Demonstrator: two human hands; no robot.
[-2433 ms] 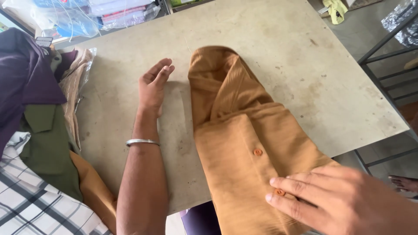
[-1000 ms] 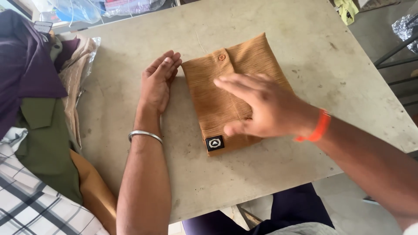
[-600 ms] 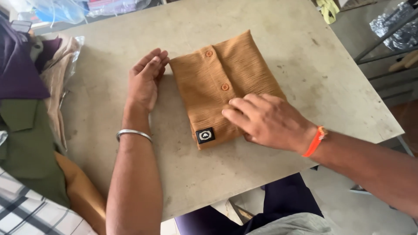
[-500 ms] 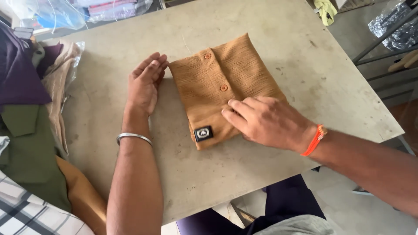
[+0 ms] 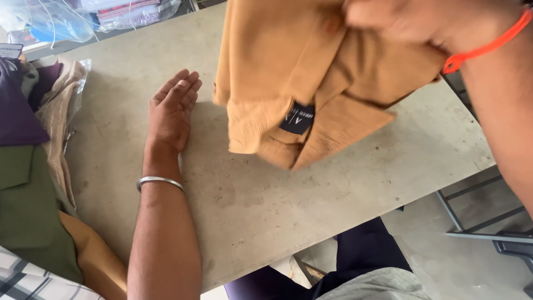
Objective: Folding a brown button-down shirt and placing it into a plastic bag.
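The folded tan shirt (image 5: 311,72) hangs in the air above the table (image 5: 311,200), clear of its top, and we hold it up with our right hand (image 5: 400,22) at the upper edge of the view. That hand is blurred and partly cut off, so we see only that it grips the cloth from above; we cannot tell how its fingers lie. An orange band (image 5: 488,41) circles its wrist. A small dark label (image 5: 297,118) shows on the lower part of the shirt, and its collar end droops toward the tabletop.

Our left hand (image 5: 171,108) lies on the table just beside the shirt, apart from it, resting on its edge with the fingers straight and pressed together, holding nothing. A silver bangle (image 5: 160,181) sits on that wrist.

At the left edge of the table we see a pile of other garments: a purple one (image 5: 19,108), an olive green one (image 5: 28,211), and a beige one in clear plastic (image 5: 61,111). More plastic-wrapped packs (image 5: 116,11) lie beyond the far side of the table.
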